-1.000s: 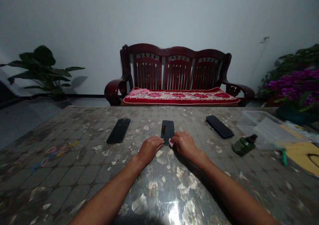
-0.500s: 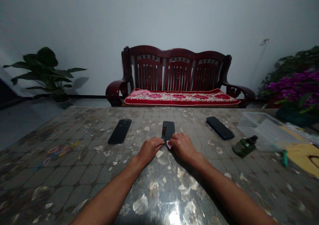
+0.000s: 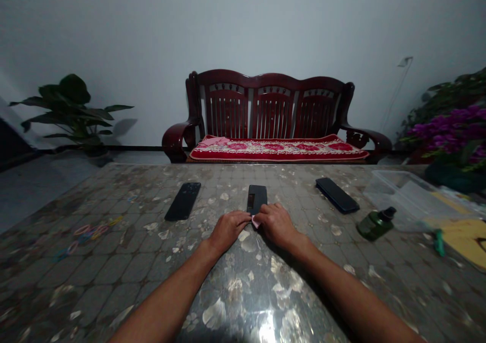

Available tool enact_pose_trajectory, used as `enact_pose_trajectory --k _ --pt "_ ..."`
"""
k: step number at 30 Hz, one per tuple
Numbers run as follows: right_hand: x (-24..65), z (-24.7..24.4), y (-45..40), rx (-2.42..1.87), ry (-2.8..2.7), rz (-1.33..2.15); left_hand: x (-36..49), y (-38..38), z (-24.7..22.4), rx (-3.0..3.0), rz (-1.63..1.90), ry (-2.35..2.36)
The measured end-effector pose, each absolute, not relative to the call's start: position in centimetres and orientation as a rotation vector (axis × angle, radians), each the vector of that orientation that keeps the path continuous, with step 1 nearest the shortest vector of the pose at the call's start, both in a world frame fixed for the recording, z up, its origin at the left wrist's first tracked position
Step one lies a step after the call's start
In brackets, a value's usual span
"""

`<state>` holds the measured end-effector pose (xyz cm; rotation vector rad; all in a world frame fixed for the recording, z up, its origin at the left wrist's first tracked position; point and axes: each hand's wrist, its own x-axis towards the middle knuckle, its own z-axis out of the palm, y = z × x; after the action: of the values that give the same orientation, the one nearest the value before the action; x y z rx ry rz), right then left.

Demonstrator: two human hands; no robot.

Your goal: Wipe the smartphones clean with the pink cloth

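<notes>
A dark smartphone (image 3: 257, 195) lies flat on the patterned table, its near end partly covered by my hands. At its near left corner, my left hand (image 3: 230, 228) has its fingers pressed together against the edge, steadying the phone. My right hand (image 3: 278, 225) is closed on a small pink cloth (image 3: 256, 222), pressing it to the near end of the phone. The fingertips of both hands almost meet there. Most of the cloth is hidden under the right fingers.
Another black phone (image 3: 183, 201) lies to the left, and a dark blue-edged phone (image 3: 337, 195) to the right. Beyond it stand a green bottle (image 3: 375, 223) and a clear plastic box (image 3: 402, 206). Colourful bands (image 3: 93, 230) lie left. A wooden bench (image 3: 271, 110) is behind the table (image 3: 125, 282).
My right hand has drawn the pink cloth slightly left along the phone's near end, closer to my left fingertips. The left hand stays at the phone's corner.
</notes>
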<state>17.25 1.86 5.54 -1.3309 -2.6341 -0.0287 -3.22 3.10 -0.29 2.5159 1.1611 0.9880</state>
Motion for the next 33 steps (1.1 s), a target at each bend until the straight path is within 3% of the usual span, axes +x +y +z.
enact_pose_trajectory --k 6,12,21,24,29,33 --pt "18.6 5.6 3.2 -1.548 -2.517 -0.031 -3.3 3.2 -0.5 2.525 0.980 1.196" --pt "18.5 5.9 1.9 -1.350 -2.639 0.027 -3.0 2.7 0.2 2.526 0.974 1.214" --pt "19.3 5.4 3.0 -1.553 -2.418 0.060 -2.3 2.3 0.7 2.495 0.919 1.298" --pt "19.6 5.2 3.2 -1.564 -2.231 0.371 -1.7 2.3 1.7 2.471 0.798 1.359" --pt "20.5 4.0 4.3 -1.491 -1.620 1.301 -0.7 3.4 3.1 2.315 0.677 1.581" --pt "19.9 3.4 4.4 -1.335 -1.326 1.472 0.1 5.0 4.1 2.154 0.621 1.637"
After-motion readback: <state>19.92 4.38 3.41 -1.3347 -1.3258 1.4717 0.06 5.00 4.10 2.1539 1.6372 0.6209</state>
